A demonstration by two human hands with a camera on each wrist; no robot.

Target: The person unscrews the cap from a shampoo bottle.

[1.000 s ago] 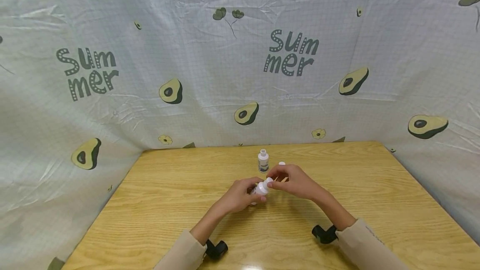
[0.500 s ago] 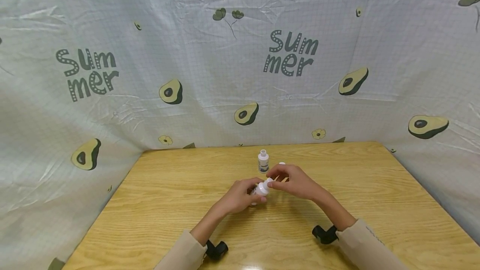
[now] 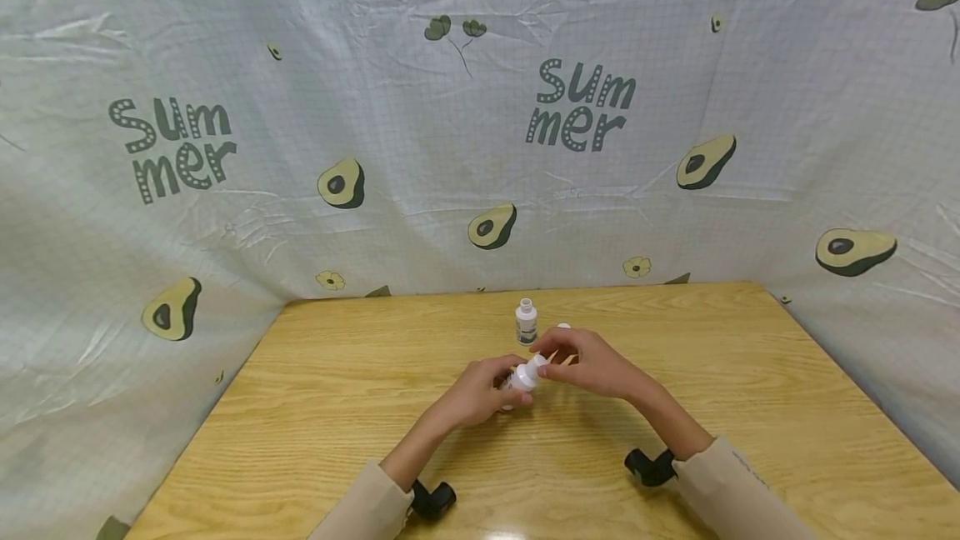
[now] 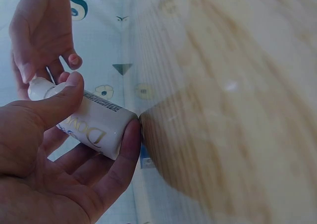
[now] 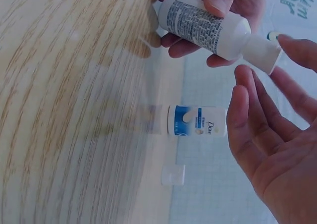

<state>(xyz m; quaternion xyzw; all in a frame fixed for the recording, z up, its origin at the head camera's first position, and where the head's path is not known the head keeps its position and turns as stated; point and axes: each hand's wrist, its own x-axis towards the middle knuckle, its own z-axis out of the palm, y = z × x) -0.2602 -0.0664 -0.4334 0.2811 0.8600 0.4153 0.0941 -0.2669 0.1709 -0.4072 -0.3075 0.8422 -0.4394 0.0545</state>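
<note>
My left hand [image 3: 480,394] grips a small white Dove bottle [image 4: 101,122], its fingers and thumb curled round the body. The bottle is tilted, its white cap [image 5: 261,53] pointing toward my right hand [image 3: 592,365]. That cap sits on the bottle's neck. The right thumb and index finger are at the cap's sides, pinching it; the other right fingers are loosely bent beside it. In the right wrist view, fine print covers the side of the bottle facing that camera.
Behind the hands a second Dove bottle [image 3: 527,323] stands upright without a cap, its threaded neck bare. A loose white cap [image 5: 173,175] lies on the wooden table [image 3: 337,373] to its right, partly behind the right hand in the head view. A printed curtain [image 3: 420,148] surrounds the table.
My right fingertips shift slightly around the cap, covering more of it half a second ago and less now. My left hand and the bottle stay in place.
</note>
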